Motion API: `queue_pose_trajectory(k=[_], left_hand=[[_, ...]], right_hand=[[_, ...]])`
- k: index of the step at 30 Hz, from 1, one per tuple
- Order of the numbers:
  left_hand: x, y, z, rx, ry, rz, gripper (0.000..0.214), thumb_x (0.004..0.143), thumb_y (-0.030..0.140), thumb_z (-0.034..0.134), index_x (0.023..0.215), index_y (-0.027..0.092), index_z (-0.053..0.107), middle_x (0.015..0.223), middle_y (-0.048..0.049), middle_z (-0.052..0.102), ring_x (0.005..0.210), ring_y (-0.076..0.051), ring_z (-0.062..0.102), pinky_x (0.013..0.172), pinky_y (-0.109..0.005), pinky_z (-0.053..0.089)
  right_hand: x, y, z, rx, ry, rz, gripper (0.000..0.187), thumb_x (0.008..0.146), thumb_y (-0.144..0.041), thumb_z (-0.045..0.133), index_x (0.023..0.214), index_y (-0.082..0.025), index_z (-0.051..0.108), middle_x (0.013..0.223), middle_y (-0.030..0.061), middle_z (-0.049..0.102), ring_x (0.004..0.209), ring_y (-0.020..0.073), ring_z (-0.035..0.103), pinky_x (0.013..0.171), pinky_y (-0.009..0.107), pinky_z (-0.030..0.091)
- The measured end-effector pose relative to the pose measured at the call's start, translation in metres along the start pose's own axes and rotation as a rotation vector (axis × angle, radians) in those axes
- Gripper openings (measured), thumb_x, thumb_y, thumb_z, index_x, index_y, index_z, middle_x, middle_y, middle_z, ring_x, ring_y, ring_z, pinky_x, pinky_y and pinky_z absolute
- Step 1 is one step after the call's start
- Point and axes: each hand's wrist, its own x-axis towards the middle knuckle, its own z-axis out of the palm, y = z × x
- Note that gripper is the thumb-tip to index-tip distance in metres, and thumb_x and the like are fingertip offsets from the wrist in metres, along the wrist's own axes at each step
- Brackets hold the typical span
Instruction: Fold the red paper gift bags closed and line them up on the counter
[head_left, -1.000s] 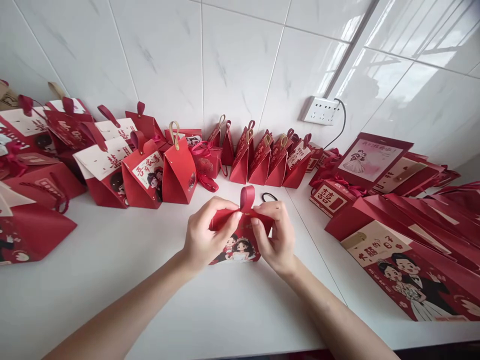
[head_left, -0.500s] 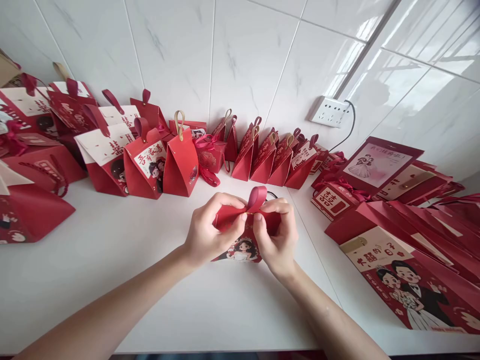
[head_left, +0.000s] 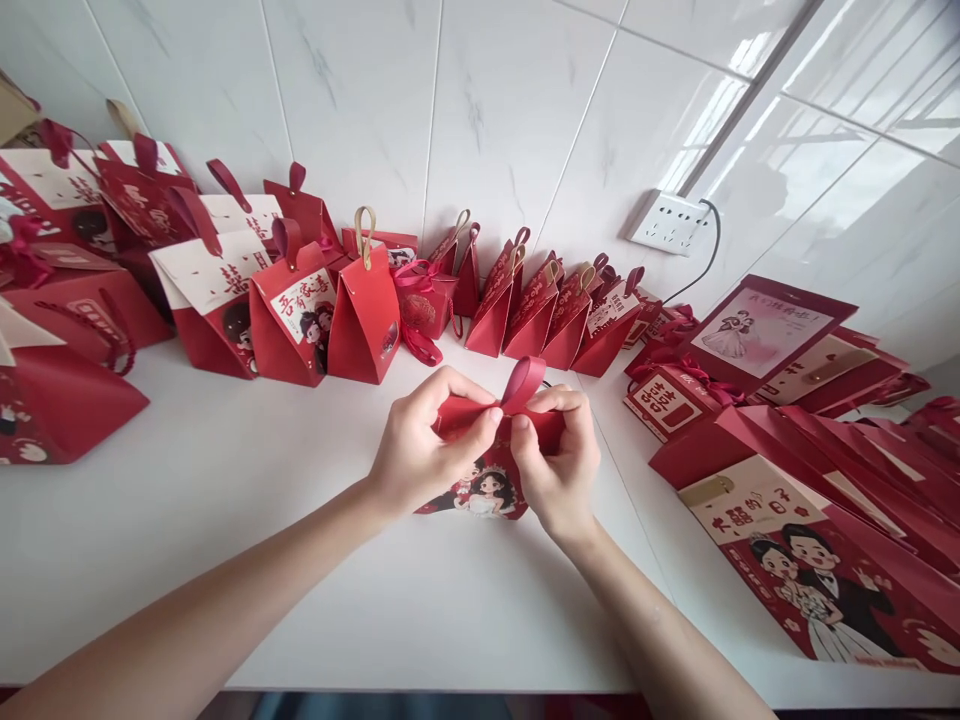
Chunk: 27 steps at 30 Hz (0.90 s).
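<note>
In the middle of the white table stands a red gift box (head_left: 487, 488) printed with a cartoon bride and groom. A dark pink ribbon loop (head_left: 525, 382) rises from its top edge. My left hand (head_left: 427, 440) pinches that edge just left of the loop, thumb in front and fingers behind. On the other side of the loop, my right hand (head_left: 559, 455) grips the same edge, its thumb near the ribbon's base. Much of the box's upper part is hidden by my hands.
Finished-looking red gift boxes (head_left: 367, 320) with ribbon loops line the tiled wall. More boxes crowd the left side. Flat red cartons (head_left: 832, 570) are stacked at the right, beside a small box (head_left: 664, 400). A power strip (head_left: 670, 222) with a black cable hangs on the wall.
The view has shifted slightly. Both hands keep hold of the box's top edge, and the ribbon loop leans a little more to the right.
</note>
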Motion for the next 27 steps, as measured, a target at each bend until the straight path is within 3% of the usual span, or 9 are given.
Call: queue_pose_trajectory(k=[11, 18, 27], left_hand=[[-0.0051, 0.0008, -0.0001, 0.002, 0.003, 0.157, 0.012, 0.080, 0.012, 0.064, 0.082, 0.020, 0.055, 0.071, 0.0041, 0.068, 0.062, -0.009, 0.065, 0.057, -0.017, 0.053], [-0.0042, 0.0025, 0.0004, -0.030, 0.013, 0.115, 0.013, 0.079, 0.012, 0.065, 0.080, 0.020, 0.055, 0.063, 0.0062, 0.066, 0.057, -0.008, 0.064, 0.055, -0.015, 0.051], [-0.0076, 0.0013, 0.0005, -0.135, -0.018, 0.154, 0.013, 0.080, 0.010, 0.064, 0.083, 0.018, 0.054, 0.071, 0.0018, 0.065, 0.058, -0.009, 0.063, 0.051, -0.016, 0.051]], right_hand=[[0.0027, -0.0018, -0.0048, -0.057, -0.023, -0.033, 0.018, 0.077, -0.017, 0.058, 0.075, -0.023, 0.041, 0.065, -0.0058, 0.046, 0.056, 0.0097, 0.043, 0.052, 0.023, 0.038], [0.0026, -0.0026, -0.0062, -0.053, -0.049, -0.034, 0.018, 0.080, -0.016, 0.055, 0.075, -0.023, 0.038, 0.062, -0.0066, 0.040, 0.052, 0.0087, 0.037, 0.048, 0.021, 0.034], [0.0022, 0.0012, -0.0100, 0.026, -0.098, -0.104, 0.011, 0.081, -0.016, 0.051, 0.079, -0.022, 0.043, 0.069, -0.0028, 0.046, 0.059, 0.0109, 0.045, 0.052, 0.024, 0.039]])
